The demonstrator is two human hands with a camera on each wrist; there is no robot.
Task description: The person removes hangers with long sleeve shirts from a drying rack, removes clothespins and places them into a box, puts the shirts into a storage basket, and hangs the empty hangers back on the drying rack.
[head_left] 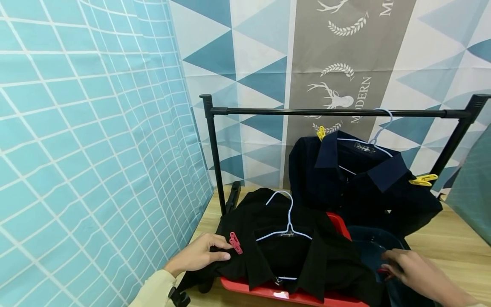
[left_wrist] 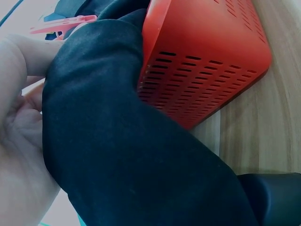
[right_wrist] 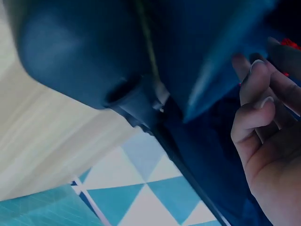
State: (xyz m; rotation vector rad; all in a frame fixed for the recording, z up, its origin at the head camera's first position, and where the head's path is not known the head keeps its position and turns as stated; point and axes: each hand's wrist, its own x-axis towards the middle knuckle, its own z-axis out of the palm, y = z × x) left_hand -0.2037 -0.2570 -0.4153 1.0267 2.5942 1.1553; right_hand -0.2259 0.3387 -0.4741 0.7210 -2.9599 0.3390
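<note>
A black shirt (head_left: 341,264) on a pale blue hanger (head_left: 289,217) lies over a red basket (head_left: 245,285). A pink clothespin (head_left: 235,243) is clipped at the shirt's shoulder on the left. Beside that clothespin, my left hand (head_left: 201,251) holds the shoulder cloth between thumb and fingers; the left wrist view shows the dark sleeve (left_wrist: 99,103) hanging over the fingers. My right hand (head_left: 410,266) is over a dark blue basin (head_left: 370,238), its fingers curled round a red clothespin (head_left: 385,273), which is partly hidden by them.
A black clothes rack (head_left: 268,111) spans the back. From its bar hangs a navy shirt (head_left: 349,187) on a hanger (head_left: 383,123), with yellow clothespins (head_left: 423,180) at both shoulders. A blue checked curtain (head_left: 96,128) closes off the left side.
</note>
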